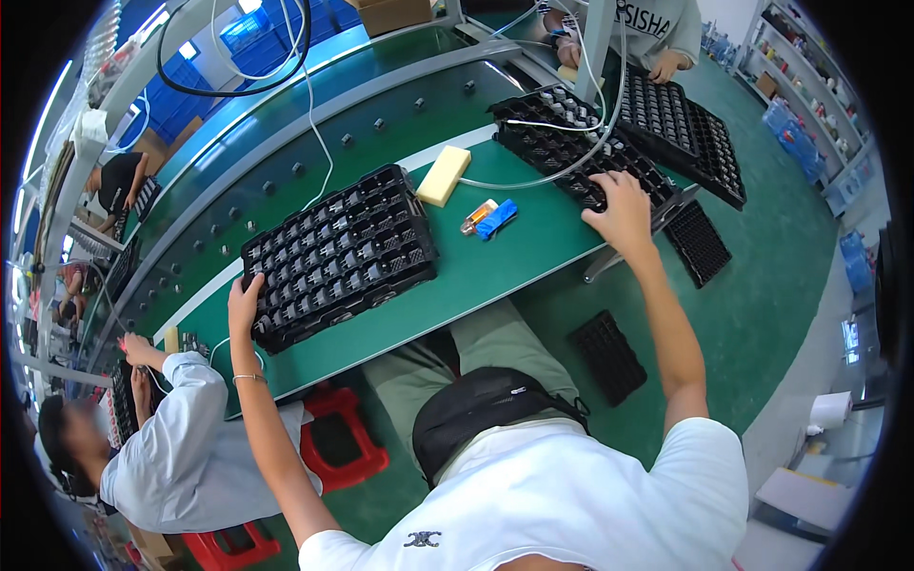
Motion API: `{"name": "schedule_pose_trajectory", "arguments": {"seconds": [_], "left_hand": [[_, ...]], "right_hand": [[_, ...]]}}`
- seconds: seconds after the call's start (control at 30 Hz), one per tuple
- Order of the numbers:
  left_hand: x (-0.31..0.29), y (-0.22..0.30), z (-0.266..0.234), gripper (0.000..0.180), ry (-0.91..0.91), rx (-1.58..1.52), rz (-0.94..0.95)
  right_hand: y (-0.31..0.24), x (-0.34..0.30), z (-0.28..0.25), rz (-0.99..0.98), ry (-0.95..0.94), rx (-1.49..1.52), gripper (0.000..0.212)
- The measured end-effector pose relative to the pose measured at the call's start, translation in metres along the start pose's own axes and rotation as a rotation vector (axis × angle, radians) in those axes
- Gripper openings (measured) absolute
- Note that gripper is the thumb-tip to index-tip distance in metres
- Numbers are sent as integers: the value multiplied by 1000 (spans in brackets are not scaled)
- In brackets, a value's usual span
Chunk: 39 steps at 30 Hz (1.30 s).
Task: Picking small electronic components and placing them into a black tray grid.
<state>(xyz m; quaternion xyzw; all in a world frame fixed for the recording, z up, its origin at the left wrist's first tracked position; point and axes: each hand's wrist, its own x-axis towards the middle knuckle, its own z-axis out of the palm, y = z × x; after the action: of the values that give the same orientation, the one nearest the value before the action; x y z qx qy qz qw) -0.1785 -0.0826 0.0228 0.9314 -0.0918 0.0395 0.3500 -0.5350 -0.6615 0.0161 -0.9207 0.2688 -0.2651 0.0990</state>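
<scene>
The left hand point(246, 303) is gripping the rim of a loaded black tray point(338, 255) at its eight o'clock, the thumb pressing on the top edge. The right hand point(624, 211) is resting its spread fingers over the edge of a second black tray point(533, 135), at that tray's five o'clock; whether they are closing on it I cannot tell. Rows of small grey parts are filling the loaded black tray, which is lying on the green workbench point(533, 249) in front of the person.

At two o'clock from this tray a yellow block point(444, 177) is lying near its corner, and farther round toward three o'clock an orange item point(479, 217) and a blue item point(496, 220) are lying side by side. A clear tube point(547, 178) is curving across the second black tray.

From the right hand, a dark tray point(698, 244) is sitting low at four o'clock, and a floor tray point(609, 358) is lying at six. Toward twelve, a co-worker's hand point(669, 65) is touching stacked trays point(659, 112). At the left hand's seven o'clock, another co-worker point(186, 457) is sitting at the bench, with a red stool point(350, 457) standing at five.
</scene>
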Motion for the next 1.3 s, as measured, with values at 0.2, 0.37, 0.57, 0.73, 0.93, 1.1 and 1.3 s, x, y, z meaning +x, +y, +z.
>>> {"name": "schedule_pose_trajectory", "arguments": {"seconds": [0.2,0.37,0.57,0.73,0.93,1.1,1.3], "left_hand": [[0,11,-5,51,-85,-87,-22],[-1,37,6,42,-122,-222,-47],[15,33,2,51,55,123,45],[-54,114,22,50,475,255,448],[-158,215,98,73,80,476,844],[-151,190,111,83,36,537,768],[-147,196,116,78,77,541,776]], "right_hand": [[40,11,-15,-7,-8,21,53],[49,10,-22,-136,-14,65,54],[26,19,-24,-197,22,-59,54],[-57,25,-51,-256,53,368,46],[-117,22,21,-746,-328,216,49],[-127,37,29,-763,-428,41,55],[-161,99,68,-838,-347,188,79]]}}
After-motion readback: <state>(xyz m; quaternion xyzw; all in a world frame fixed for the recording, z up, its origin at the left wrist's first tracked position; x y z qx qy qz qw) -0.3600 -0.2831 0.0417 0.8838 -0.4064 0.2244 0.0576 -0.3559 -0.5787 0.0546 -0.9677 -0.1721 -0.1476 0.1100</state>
